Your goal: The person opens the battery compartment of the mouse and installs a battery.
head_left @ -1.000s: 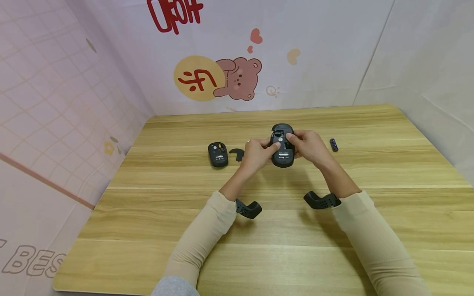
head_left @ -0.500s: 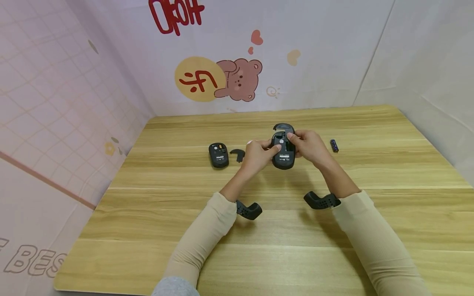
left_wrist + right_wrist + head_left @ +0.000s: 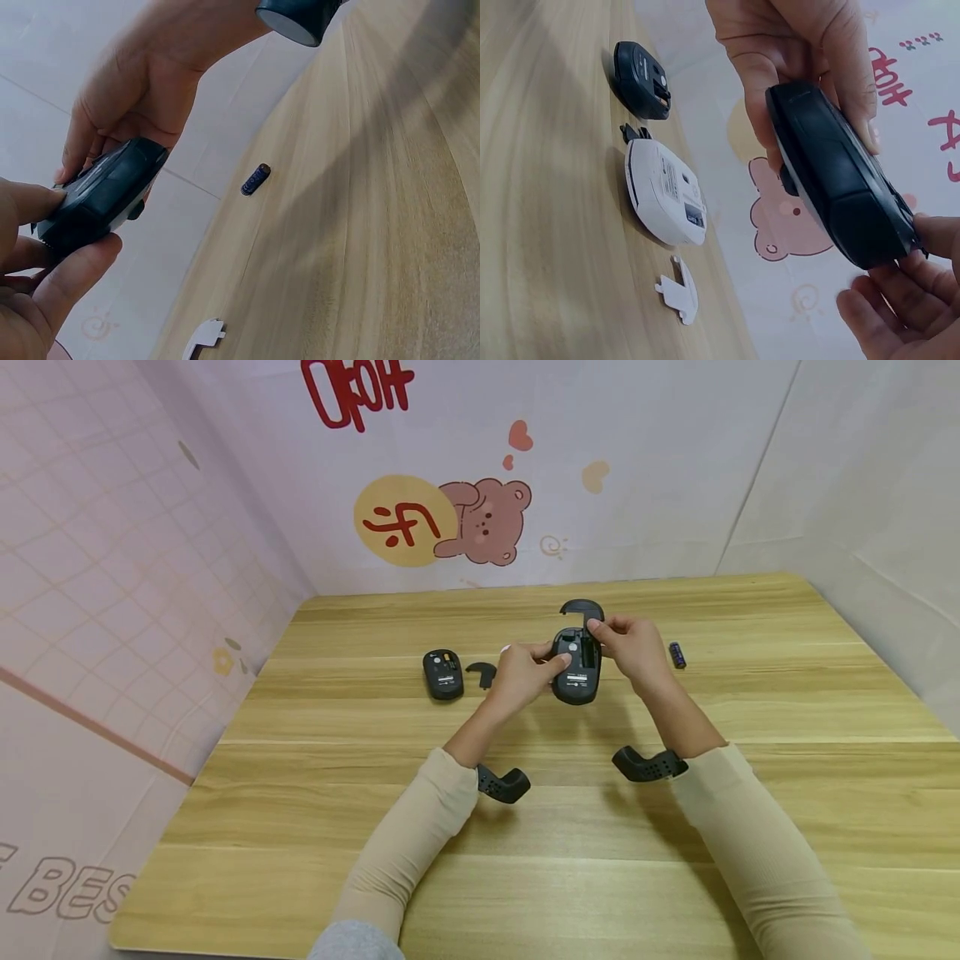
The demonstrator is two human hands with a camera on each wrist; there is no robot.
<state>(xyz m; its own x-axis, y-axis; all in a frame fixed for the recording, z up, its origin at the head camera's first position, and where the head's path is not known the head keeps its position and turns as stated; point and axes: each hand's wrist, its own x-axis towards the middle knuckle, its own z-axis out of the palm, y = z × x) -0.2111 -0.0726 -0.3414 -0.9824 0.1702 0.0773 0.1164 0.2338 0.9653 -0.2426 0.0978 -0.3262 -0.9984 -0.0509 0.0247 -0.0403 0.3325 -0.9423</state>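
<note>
My left hand (image 3: 521, 677) grips a black computer mouse (image 3: 576, 685) raised over the table, underside up, thumb on its base. The mouse's battery slot is uncovered. My right hand (image 3: 636, 652) pinches the curved black battery cover (image 3: 582, 607) at the mouse's top end, slid mostly off it. In the right wrist view the held mouse (image 3: 829, 176) shows its side, with my left hand (image 3: 810, 45) above and my right hand (image 3: 911, 304) at its lower end. A dark blue battery (image 3: 677, 655) lies on the table to the right.
Another black mouse (image 3: 443, 674) lies underside up at the left, beside its loose black cover (image 3: 482, 674). A white mouse (image 3: 667, 191) and white cover (image 3: 679, 292) lie on the wooden table (image 3: 555, 860), mostly hidden by my left hand in the head view. Printed cloth hangs behind.
My right hand has moved slightly up and right, sliding the battery cover away from the mouse and exposing more of the battery slot. The left hand keeps its hold on the mouse.
</note>
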